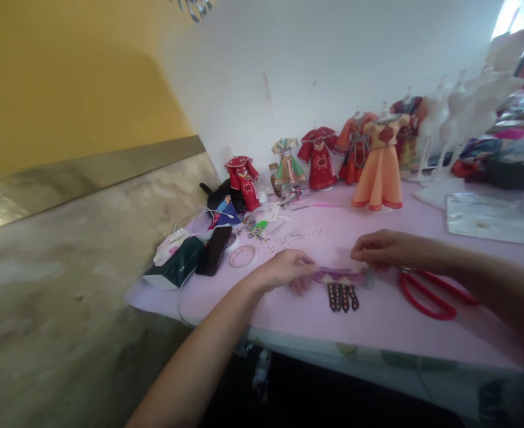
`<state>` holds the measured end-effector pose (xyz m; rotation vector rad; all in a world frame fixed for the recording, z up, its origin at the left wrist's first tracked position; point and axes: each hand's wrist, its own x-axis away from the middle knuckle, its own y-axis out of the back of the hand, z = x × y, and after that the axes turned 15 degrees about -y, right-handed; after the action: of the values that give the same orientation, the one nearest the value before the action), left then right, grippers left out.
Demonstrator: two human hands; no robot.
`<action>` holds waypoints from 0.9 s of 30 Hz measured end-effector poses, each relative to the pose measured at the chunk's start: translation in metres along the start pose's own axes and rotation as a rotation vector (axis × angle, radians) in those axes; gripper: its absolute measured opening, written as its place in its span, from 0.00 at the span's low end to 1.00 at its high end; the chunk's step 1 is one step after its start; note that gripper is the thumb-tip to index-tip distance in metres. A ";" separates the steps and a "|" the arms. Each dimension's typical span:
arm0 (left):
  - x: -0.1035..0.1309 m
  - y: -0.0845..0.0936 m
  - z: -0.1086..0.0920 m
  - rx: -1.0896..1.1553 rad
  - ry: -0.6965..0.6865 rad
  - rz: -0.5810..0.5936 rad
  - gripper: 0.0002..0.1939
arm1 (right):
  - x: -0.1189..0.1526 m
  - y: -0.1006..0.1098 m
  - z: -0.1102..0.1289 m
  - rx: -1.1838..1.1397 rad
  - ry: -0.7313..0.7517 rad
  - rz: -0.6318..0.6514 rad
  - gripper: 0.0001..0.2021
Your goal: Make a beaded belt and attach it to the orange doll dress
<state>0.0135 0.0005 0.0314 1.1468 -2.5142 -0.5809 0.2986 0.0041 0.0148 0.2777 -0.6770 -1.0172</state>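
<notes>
A purple patterned strip of trim lies across the near part of the pink table. My left hand grips its left end, thumb and fingers closed on it. Below the strip hang several short black bands with red dots, their tips pointing toward the table's front edge. My right hand is curled just above the strip's right end, fingertips pinched together; whether something small is between them is too blurred to tell. A blurred grey-green bit sits at that end. Red-handled scissors lie under my right forearm, blades hidden.
A tape roll, a black phone and a dark green box lie left. Loose beads are scattered beyond my left hand. Small dressed forms, including one in an orange dress, line the wall. A plastic packet lies right.
</notes>
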 end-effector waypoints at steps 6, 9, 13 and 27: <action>0.013 -0.004 0.003 -0.373 -0.133 -0.229 0.13 | -0.006 -0.005 -0.002 0.166 0.071 -0.340 0.19; 0.014 -0.016 -0.005 -0.482 -0.283 -0.171 0.11 | -0.002 -0.011 0.001 0.148 0.173 -0.180 0.15; 0.013 -0.034 -0.004 -0.568 -0.410 0.008 0.13 | -0.005 -0.018 -0.001 0.193 0.200 0.043 0.14; 0.022 -0.042 -0.002 -0.791 -0.477 0.080 0.12 | -0.006 -0.028 -0.004 0.299 0.191 -0.147 0.21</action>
<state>0.0276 -0.0418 0.0149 0.6427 -2.2486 -1.7831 0.2794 -0.0058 -0.0047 0.6855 -0.6401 -1.0130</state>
